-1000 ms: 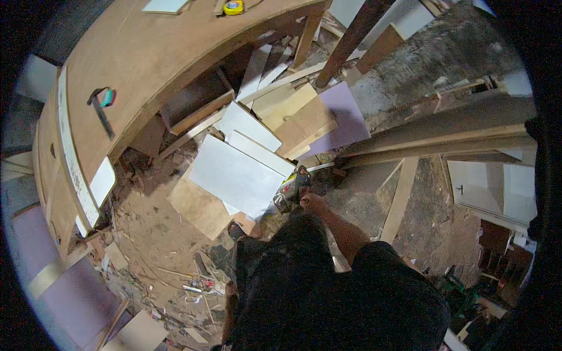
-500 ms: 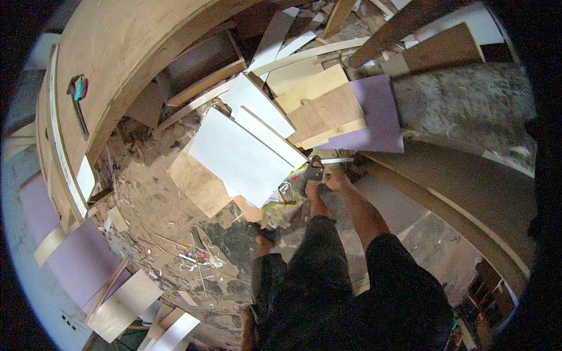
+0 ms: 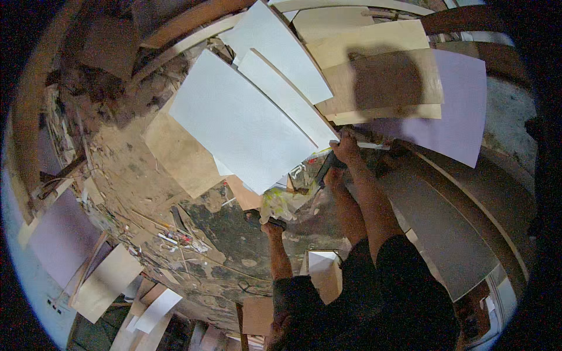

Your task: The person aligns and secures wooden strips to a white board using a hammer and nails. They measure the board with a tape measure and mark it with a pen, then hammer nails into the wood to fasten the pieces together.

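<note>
My right hand reaches down beside my right foot, its fingers closed round the near right corner of a narrow white board. That strip lies along a larger white panel, and another white board rests on its far side. My right foot, in a dark sandal, stands just below the hand. Over by the panel's near corner is my left foot in a dark sandal. Of my left hand, only a dim patch shows by my dark clothing at the lower edge; its fingers cannot be made out.
Plywood sheets and a purple panel lie to the far right, a round shadow across them. A plywood piece sits under the white panel. Scraps and offcuts litter the floor. Long brown boards run along the right.
My right hand has moved from beside my foot to the narrow white board's corner. The view has shifted, so the boards look larger and the curved wooden piece at upper left has mostly left it.
</note>
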